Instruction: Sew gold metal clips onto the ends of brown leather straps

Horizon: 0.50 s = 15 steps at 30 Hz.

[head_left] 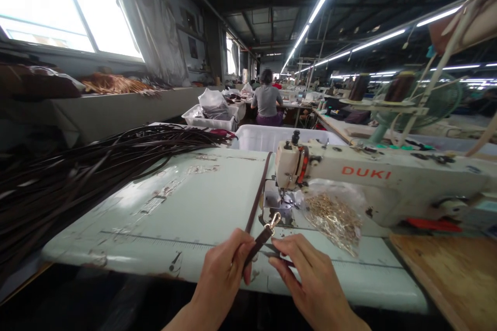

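My left hand [229, 256] is closed around a dark brown leather strap [258, 246], pinched between thumb and fingers near its end. A gold snap hook [275, 220] hangs on that end by a ring and points up toward the sewing machine [289, 165]. The strap's long part runs away over the pale table [209, 207]. Close to the strap end, my right hand [306, 264] is closed on a slim dark tool [276, 255] with narrow points, which looks like thread snips; its handle is mostly hidden by my fingers.
A clear plastic bag of gold snap hooks [334, 217] lies right of the needle area. Many dark straps [97, 165] are heaped at the left. A white bin [287, 134] stands behind the table. Further off, a person in a grey shirt [267, 101] sits facing away.
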Each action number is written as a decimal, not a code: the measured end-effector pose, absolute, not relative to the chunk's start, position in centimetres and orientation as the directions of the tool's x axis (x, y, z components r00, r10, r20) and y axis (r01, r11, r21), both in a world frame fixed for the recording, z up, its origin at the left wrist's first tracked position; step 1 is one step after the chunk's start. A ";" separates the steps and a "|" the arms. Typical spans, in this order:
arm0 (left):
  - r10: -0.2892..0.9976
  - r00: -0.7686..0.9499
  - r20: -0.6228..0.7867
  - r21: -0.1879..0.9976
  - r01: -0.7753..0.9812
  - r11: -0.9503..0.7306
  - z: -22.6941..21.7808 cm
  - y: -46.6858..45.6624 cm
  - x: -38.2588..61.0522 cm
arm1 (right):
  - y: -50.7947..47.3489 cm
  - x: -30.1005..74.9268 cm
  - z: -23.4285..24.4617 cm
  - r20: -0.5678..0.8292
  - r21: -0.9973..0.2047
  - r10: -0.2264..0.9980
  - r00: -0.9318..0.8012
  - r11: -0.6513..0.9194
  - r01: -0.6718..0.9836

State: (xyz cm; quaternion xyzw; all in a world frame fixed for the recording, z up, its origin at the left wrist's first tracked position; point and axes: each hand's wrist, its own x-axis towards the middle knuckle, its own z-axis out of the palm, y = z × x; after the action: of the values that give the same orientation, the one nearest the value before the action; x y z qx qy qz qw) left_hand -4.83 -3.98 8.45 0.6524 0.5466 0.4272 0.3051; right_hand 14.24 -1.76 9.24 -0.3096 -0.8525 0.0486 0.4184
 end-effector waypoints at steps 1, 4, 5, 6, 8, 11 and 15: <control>0.969 0.033 0.246 0.858 0.458 -0.234 8.3 -3.9 -4.8 | -1.7 14.1 9.2 0.688 -0.340 0.565 -0.456 0.806 0.485; 0.958 0.016 0.285 0.849 0.460 -0.260 8.2 -3.9 -4.5 | -1.6 13.6 9.0 0.691 -0.328 0.559 -0.459 0.808 0.490; 0.955 0.011 0.295 0.849 0.456 -0.268 8.2 -3.9 -4.4 | -1.6 13.4 8.9 0.691 -0.322 0.560 -0.458 0.805 0.499; 0.951 0.003 0.309 0.848 0.452 -0.278 8.2 -4.0 -4.4 | -1.7 13.3 8.8 0.691 -0.316 0.562 -0.454 0.800 0.510; 0.937 -0.013 0.348 0.841 0.446 -0.307 8.1 -4.1 -4.3 | -1.8 13.0 8.5 0.690 -0.323 0.582 -0.430 0.779 0.537; 0.911 -0.006 0.413 0.823 0.431 -0.371 7.6 -4.2 -4.3 | -2.1 12.4 8.0 0.686 -0.398 0.626 -0.371 0.750 0.528; 0.895 -0.014 0.446 0.824 0.396 -0.405 6.9 -4.2 -4.5 | -2.2 11.8 7.6 0.730 -0.394 0.591 -0.344 0.774 0.496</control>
State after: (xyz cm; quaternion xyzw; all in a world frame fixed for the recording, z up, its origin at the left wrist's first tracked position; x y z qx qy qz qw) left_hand -4.47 -4.23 6.94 0.6595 0.4892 0.5173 0.2412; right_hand 11.79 -2.18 7.60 -0.3322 -0.8181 0.0510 0.4667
